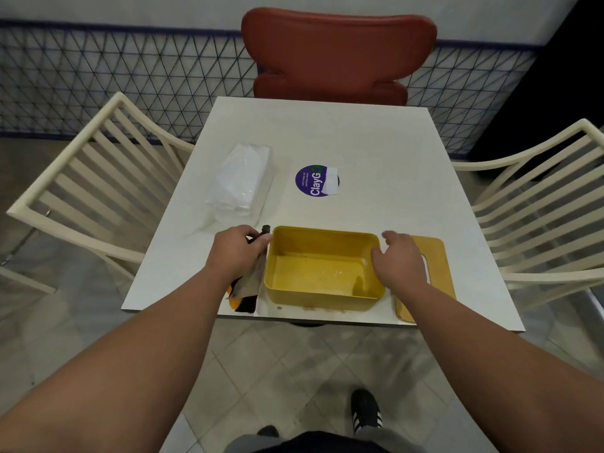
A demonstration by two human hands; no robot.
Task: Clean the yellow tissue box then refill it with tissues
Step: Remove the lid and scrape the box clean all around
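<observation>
While my left hand (pixel 237 248) grips the cloth (pixel 250 282) and my open right hand (pixel 400 259) steadies the yellow tissue box (pixel 322 297) at the counter (pixel 359 142) edge, one hard wipe could shove it off.

Lighting's pretty flat and a bit dim overall, nothing harsh. Your tabletop (pixel 327 135) is the brightest patch, with a glossy sheen along its near edge. Shadows are soft: a faint one sits under the tissue pack (pixel 240 181), and the yellow box (pixel 323 291) is darker inside near its right wall, with small glints on the bottom. The wide lens bends stuff hard, so the side chairs (pixel 91 191) bow outward and your forearms balloon at the bottom. Fine detail's soft, and the right hand (pixel 397 261) looks slightly smeared.
</observation>
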